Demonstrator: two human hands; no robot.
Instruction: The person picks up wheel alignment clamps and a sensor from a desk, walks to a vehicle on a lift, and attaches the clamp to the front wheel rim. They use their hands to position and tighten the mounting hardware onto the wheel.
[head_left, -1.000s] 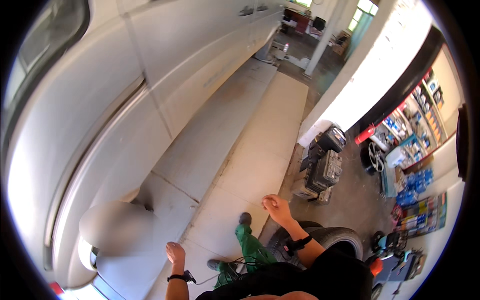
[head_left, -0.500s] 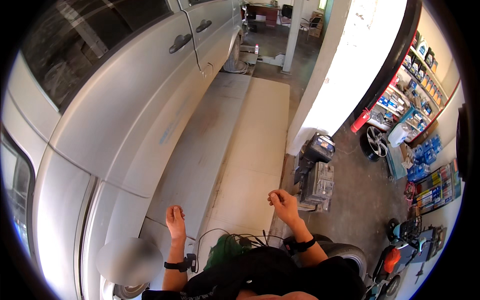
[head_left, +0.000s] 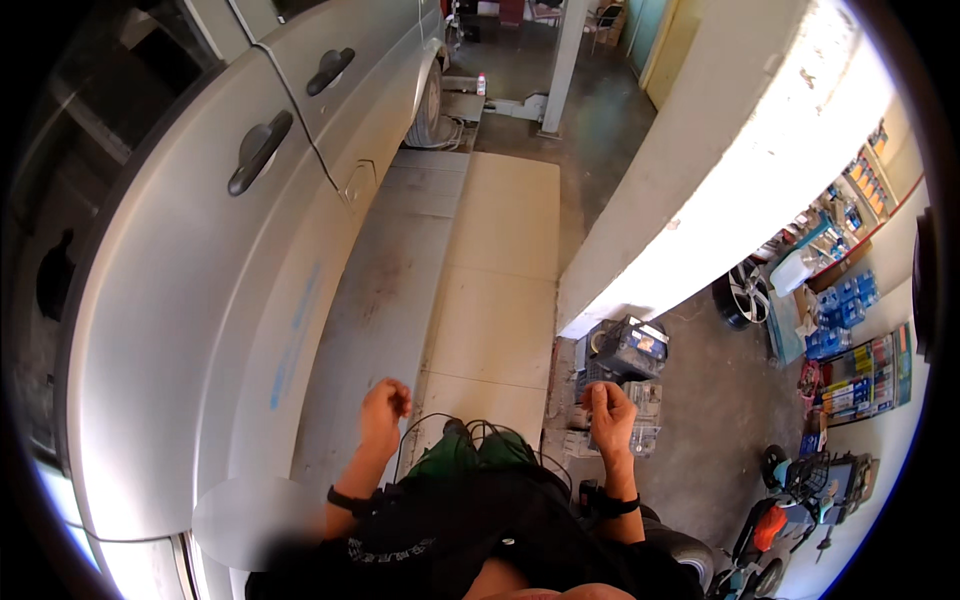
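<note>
My left hand [head_left: 384, 414] hangs in front of me with its fingers loosely curled and nothing visible in them. It is over the grey platform [head_left: 372, 285] that runs beside a silver van [head_left: 170, 310]. My right hand [head_left: 612, 412] is curled too, thumb on top, and no object shows in it. Behind it on the floor stand a black car battery [head_left: 632, 347] and more battery-like blocks [head_left: 645, 408]; the hand covers part of them without visible contact. Each wrist wears a black strap. Dark cables [head_left: 492, 430] loop in front of my body, between the hands.
A cream-tiled strip [head_left: 500, 230] stretches ahead between the platform and a white pillar [head_left: 690, 190]. The van's wheel [head_left: 427, 105] and a lift post [head_left: 565, 70] stand farther on. At right are an alloy wheel [head_left: 742, 295], blue bottle packs [head_left: 845, 310], shelves and a scooter [head_left: 770, 525].
I have moved forward along the van; its door handles and the pillar are nearer. My left hand has swung forward and right, while the right has shifted right and turned thumb upward.
</note>
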